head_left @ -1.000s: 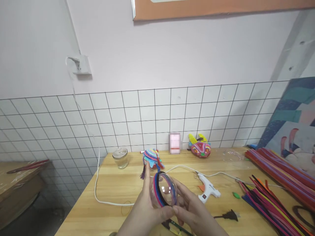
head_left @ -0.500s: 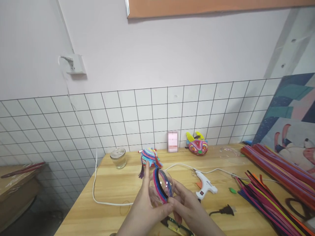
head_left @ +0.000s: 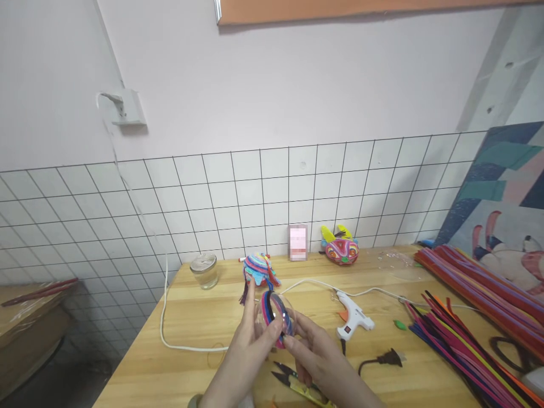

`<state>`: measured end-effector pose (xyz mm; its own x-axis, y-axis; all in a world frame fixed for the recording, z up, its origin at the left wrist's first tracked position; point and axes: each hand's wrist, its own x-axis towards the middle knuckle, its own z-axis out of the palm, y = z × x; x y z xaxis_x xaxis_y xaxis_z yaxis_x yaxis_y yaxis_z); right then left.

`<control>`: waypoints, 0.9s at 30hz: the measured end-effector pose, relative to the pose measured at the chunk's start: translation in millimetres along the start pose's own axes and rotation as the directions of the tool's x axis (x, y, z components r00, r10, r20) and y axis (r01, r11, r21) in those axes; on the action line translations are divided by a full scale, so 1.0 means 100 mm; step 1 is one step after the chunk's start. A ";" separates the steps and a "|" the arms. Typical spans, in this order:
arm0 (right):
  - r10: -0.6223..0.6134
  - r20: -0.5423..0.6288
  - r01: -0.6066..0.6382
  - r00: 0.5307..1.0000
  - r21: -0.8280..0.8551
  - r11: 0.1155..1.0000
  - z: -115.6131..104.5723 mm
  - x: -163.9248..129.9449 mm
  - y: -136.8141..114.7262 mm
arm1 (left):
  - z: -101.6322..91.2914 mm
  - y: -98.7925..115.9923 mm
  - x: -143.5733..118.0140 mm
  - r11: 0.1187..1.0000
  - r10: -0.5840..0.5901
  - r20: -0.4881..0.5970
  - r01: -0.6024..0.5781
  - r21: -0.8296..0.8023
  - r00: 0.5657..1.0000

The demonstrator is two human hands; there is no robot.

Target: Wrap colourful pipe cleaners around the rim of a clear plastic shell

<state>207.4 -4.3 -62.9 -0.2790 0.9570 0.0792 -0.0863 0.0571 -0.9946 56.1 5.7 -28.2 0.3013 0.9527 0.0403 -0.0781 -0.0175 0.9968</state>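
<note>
Both my hands hold a clear plastic ball (head_left: 275,315) ringed with blue, pink and black pipe cleaners, above the wooden table (head_left: 199,317). My left hand (head_left: 246,351) cups its left side, index finger raised along it. My right hand (head_left: 317,360) pinches its lower right edge with thumb and fingertips. Small snips (head_left: 293,384) lie on the table just under my hands.
A white glue gun (head_left: 353,321) with cord and a black plug (head_left: 386,359) lie to the right. Piles of coloured pipe cleaners (head_left: 463,334) fill the right side. A glass jar (head_left: 204,270), a striped craft ball (head_left: 258,269) and a pink creature (head_left: 339,249) stand by the tiled wall.
The view tilted down slightly and the snips came into sight. My hands turned the ball a little; my right fingers shifted onto its lower edge.
</note>
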 end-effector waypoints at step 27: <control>-0.019 0.027 0.019 0.999 -0.014 1.000 0.00 0.01 -0.04 | -0.03 -0.10 0.04 0.999 -0.029 -0.043 0.030 0.026 0.999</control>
<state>207.2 -4.1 -59.1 -0.3027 0.9479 0.0997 -0.0787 0.0794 -0.9937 54.9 10.8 -38.5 0.2620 0.9650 0.0083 -0.0441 0.0033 0.9990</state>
